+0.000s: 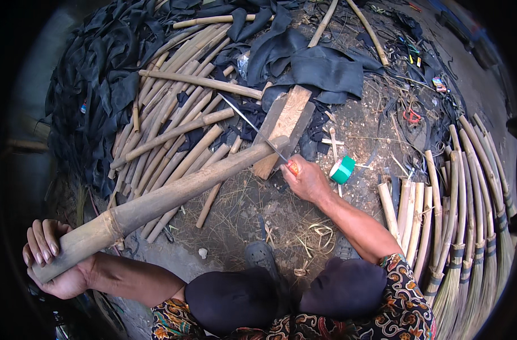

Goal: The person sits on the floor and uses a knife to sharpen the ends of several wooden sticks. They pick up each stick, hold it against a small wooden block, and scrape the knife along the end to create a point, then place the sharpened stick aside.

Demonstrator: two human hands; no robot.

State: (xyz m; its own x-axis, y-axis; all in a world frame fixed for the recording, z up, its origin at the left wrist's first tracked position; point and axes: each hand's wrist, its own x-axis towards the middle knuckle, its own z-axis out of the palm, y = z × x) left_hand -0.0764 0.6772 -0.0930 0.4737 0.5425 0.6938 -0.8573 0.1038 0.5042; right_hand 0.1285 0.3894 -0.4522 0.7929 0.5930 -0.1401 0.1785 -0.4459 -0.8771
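Observation:
A thick bamboo pole (179, 184) slants from lower left up to the middle. My left hand (51, 260) is wrapped round its wide near end. The pole's narrow far end lies over a wooden block (292, 113) on the ground. My right hand (308, 180) is closed on the orange handle of a long, narrow-bladed knife (244, 118). The knife's blade crosses the bamboo close to its far end and points up to the left. Whether the edge has cut into the pole, I cannot tell. A green tape roll (342, 169) lies just right of my right hand.
Many bamboo poles (173, 133) are piled at the left beside heaped black rubber sheets (108, 79). Brooms with bamboo handles (459, 226) stand bundled at the right. Red-handled scissors (411, 116), straw ties (318, 241) and wood chips litter the ground.

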